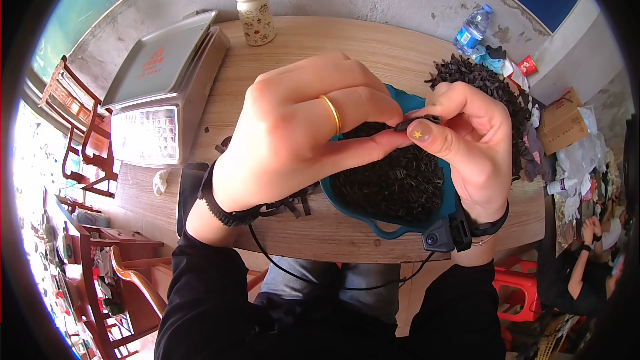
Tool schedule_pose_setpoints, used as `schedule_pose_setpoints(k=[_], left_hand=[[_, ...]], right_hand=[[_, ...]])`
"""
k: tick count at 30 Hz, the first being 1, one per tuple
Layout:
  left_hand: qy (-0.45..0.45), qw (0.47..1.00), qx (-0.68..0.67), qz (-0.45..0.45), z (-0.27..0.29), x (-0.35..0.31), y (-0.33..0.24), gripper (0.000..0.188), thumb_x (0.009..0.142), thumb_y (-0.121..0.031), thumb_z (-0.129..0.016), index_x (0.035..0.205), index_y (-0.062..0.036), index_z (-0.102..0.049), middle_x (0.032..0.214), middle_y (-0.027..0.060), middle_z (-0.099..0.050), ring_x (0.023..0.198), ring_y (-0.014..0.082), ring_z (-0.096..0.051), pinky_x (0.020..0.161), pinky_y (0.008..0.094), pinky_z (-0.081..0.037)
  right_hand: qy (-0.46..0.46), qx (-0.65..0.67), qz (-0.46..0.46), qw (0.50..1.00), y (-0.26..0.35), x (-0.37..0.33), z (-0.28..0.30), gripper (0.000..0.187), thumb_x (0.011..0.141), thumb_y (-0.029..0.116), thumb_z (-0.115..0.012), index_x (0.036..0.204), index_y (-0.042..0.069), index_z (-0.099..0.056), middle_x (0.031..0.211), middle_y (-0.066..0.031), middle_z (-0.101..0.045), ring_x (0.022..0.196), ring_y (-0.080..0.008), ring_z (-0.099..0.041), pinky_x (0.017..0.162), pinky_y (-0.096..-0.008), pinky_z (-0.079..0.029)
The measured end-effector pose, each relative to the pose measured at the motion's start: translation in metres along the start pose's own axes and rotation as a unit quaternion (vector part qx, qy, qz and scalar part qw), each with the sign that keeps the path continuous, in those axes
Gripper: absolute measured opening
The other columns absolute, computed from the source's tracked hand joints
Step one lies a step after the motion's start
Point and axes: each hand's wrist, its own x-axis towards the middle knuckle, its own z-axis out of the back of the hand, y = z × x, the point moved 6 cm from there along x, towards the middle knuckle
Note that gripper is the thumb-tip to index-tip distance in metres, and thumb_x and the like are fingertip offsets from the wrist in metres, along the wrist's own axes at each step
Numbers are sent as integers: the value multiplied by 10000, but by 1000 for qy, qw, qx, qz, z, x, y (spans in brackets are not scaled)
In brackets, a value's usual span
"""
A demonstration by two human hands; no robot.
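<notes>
In the head view, the left hand and right hand meet over the worktop, both grips narrow, fingertips pinched on one small black piece. Two-handed pinching seems to suit something so slight, steadying it from either side. The piece is above the far part of a blue basin, whose nearness probably keeps its loose black bits within easy reach. A larger dark heap lies to the far right, apparently set aside from the basin. The held piece looks dark, thin and narrow, with a slight shine; fingers cover much of it, so I cannot tell its full shape.
</notes>
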Motion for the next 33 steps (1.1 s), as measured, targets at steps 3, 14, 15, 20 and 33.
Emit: schedule_pose_setpoints(k=[3,14,15,20,33], left_hand=[[-4,1000,-4,8,-3,0,2,183,580,-30,-744,720,-5,-630,708,68,-594,623,161,-577,514,229,-443],[203,945,166,198,-20,-32,126,124,759,-173,-611,789,-61,-657,740,80,-636,662,222,-607,605,308,-467],[242,927,161,237,-28,-45,146,135,749,-182,-604,796,-68,-659,746,86,-637,681,243,-611,630,327,-471],[356,891,109,262,-71,-89,187,181,654,-195,-660,771,-57,-647,718,97,-627,714,260,-601,646,343,-468],[399,870,72,281,-96,-94,180,181,669,-175,-642,772,-29,-617,739,155,-611,715,310,-589,642,369,-454]], right_hand=[[-1,-4,14,1000,-2,0,3,90,760,2,-661,790,-32,-584,784,-80,-634,731,-75,-585,640,-180,-469],[-188,-547,-67,813,-12,-9,162,230,740,141,-687,898,-6,-607,655,-31,-567,586,-99,-514,572,-241,-417],[-183,-676,-102,706,-11,-15,172,301,716,167,-701,941,-7,-602,621,-45,-541,556,-131,-506,555,-268,-415],[-26,-571,-104,814,-36,-23,125,325,694,136,-698,981,30,-589,691,-79,-536,639,-176,-536,593,-283,-437],[327,-489,-218,779,-79,-47,61,147,738,115,-633,815,-10,-633,795,-136,-611,745,-253,-596,662,-320,-463]])
